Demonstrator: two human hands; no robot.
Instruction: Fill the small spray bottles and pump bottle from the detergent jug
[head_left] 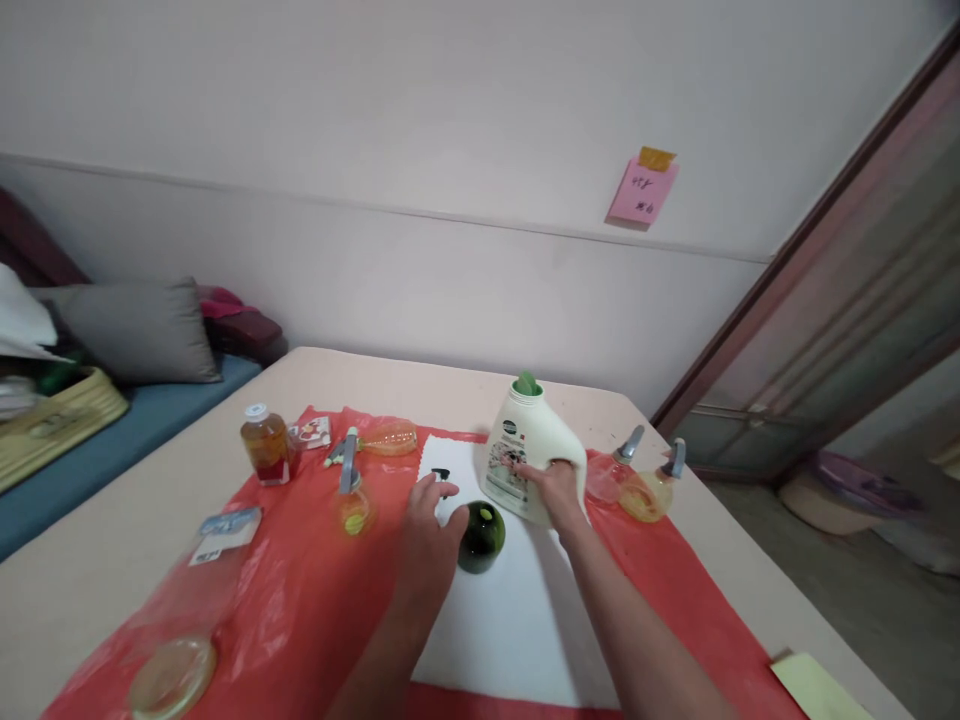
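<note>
A cream-coloured detergent jug stands on the white sheet, its mouth uncapped with a green spout piece showing. My right hand grips its handle, index finger stretched along the label. Left of the jug, my left hand is open, thumb and fingers apart, beside a round dark green bottle. That bottle shows a bright green spot at its top. Just beyond my left fingertips a small black part lies on the sheet; its kind is partly hidden.
A red plastic sheet lies under the white sheet. Left are a brown bottle with a white cap, an orange spray bottle and another grey-topped spray bottle. Right stand pink and yellow spray bottles.
</note>
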